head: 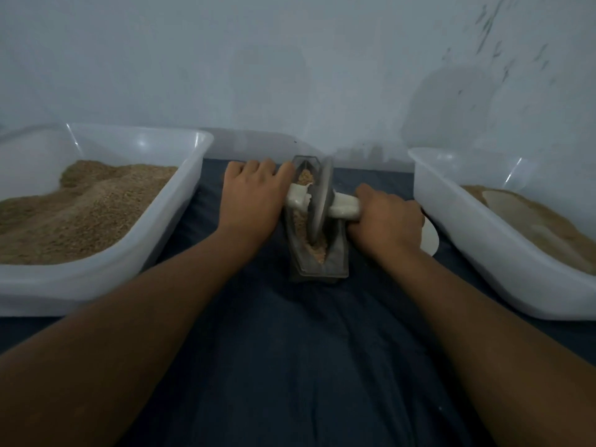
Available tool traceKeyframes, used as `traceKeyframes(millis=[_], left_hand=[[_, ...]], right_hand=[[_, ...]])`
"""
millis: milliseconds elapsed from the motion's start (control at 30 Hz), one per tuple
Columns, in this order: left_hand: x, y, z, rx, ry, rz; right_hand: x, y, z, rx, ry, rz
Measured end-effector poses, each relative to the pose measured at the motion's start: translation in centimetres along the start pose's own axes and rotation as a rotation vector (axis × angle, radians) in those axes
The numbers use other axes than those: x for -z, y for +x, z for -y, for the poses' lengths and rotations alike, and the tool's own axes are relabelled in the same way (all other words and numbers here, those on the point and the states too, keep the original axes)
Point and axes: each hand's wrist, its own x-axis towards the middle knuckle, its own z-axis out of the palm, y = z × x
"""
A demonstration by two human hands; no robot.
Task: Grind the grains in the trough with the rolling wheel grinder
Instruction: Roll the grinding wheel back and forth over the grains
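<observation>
A narrow grey metal trough lies lengthwise on the dark blue cloth, with tan grains in its groove. The grey rolling wheel stands upright in the groove about mid-trough, on a white crossbar handle. My left hand covers the left end of the handle, fingers curled over it. My right hand grips the right end. More grains show at the trough's far end.
A large white plastic tub heaped with brown grains stands at the left. Another white tub with paler ground material stands at the right. A white round object lies behind my right hand. A pale wall rises close behind.
</observation>
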Motion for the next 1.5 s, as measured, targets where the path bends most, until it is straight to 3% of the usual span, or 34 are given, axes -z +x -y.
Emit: traceKeyframes(millis=[633, 1000, 1500], left_hand=[[-3.6, 3.5, 0.6, 0.047, 0.009, 0.052], [-3.7, 3.2, -0.1, 0.086, 0.075, 0.001], [-1.5, -0.2, -0.9, 0.069, 0.092, -0.126]], right_hand=[[-1.9, 8.6, -0.6, -0.015, 0.010, 0.303], [-3.4, 9.9, -1.5, 0.085, -0.003, 0.261], [-2.4, 4.6, -0.6, 0.143, 0.090, -0.083]])
